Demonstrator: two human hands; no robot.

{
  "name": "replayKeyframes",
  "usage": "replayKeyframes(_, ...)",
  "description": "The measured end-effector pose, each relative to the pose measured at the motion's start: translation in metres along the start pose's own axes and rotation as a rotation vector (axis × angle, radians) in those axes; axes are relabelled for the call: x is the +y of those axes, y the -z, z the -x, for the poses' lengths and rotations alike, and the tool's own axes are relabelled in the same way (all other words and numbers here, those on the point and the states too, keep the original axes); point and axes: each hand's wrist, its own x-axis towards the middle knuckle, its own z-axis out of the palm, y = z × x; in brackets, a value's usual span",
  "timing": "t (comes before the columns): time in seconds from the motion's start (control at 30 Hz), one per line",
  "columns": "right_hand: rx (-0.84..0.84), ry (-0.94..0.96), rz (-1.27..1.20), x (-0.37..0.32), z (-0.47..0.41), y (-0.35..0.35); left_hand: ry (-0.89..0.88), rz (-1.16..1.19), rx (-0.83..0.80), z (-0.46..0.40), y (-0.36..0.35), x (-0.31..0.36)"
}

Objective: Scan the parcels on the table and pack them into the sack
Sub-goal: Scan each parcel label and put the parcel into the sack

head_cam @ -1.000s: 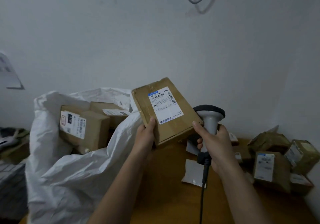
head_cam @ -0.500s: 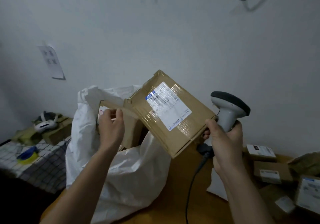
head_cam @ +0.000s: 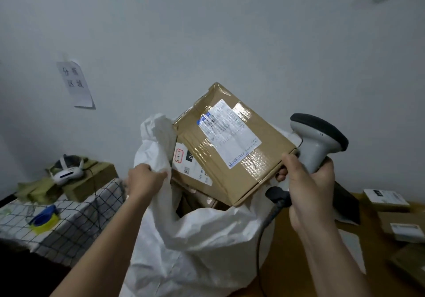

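A flat brown parcel (head_cam: 232, 156) with a white label hangs tilted over the mouth of the white sack (head_cam: 202, 239). My right hand (head_cam: 308, 186) pinches the parcel's right corner and also grips the grey handheld scanner (head_cam: 319, 140). My left hand (head_cam: 145, 179) grips the sack's left rim and holds it open. Inside the sack lies another labelled parcel (head_cam: 193, 168), partly hidden by the one I hold.
More parcels (head_cam: 395, 218) lie on the wooden table (head_cam: 285, 262) at the right. At the left, a checked cloth surface (head_cam: 69, 223) bears a white headset (head_cam: 66, 172), a cardboard box and a blue and yellow tape roll (head_cam: 43, 218). A paper sign (head_cam: 76, 85) hangs on the wall.
My left hand let go of the parcel and took the sack's rim. My right hand carried the parcel left over the sack's mouth. The view turned left.
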Motion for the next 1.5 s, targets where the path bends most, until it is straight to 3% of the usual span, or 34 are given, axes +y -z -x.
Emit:
replayKeyframes(0.17,0.086,0.071,0.060,0.034,0.027,-0.074,-0.092,0.390,-0.016,-0.043,0.021,-0.034)
replayKeyframes(0.33,0.044,0.076,0.369,0.070,0.040,-0.121,-0.087,0.612,-0.075,-0.041,0.037,-0.037)
replayKeyframes(0.47,0.065,0.031,0.431,0.079,0.041,-0.125,-0.190,0.545,-0.211,-0.047,0.035,-0.043)
replayKeyframes(0.6,0.215,0.065,0.401,0.067,0.034,-0.107,-0.261,0.495,-0.270,-0.061,0.025,-0.045)
replayKeyframes(0.8,0.458,0.044,0.325,0.043,-0.005,-0.045,-0.322,0.403,-0.036,-0.088,0.022,-0.019)
replayKeyframes(0.97,0.548,-0.004,0.318,0.042,-0.045,-0.007,-0.371,0.337,0.023,-0.120,0.012,0.014)
replayKeyframes(1.03,0.516,-0.001,0.303,0.043,-0.062,0.003,-0.403,0.335,-0.001,-0.127,0.004,0.019)
replayKeyframes(1.27,0.118,-0.070,0.294,0.064,-0.100,0.000,-0.379,0.425,-0.022,-0.138,-0.022,0.019)
replayKeyframes(1.5,0.102,0.011,0.375,0.082,-0.120,-0.018,-0.408,0.456,-0.005,-0.142,-0.032,0.018)
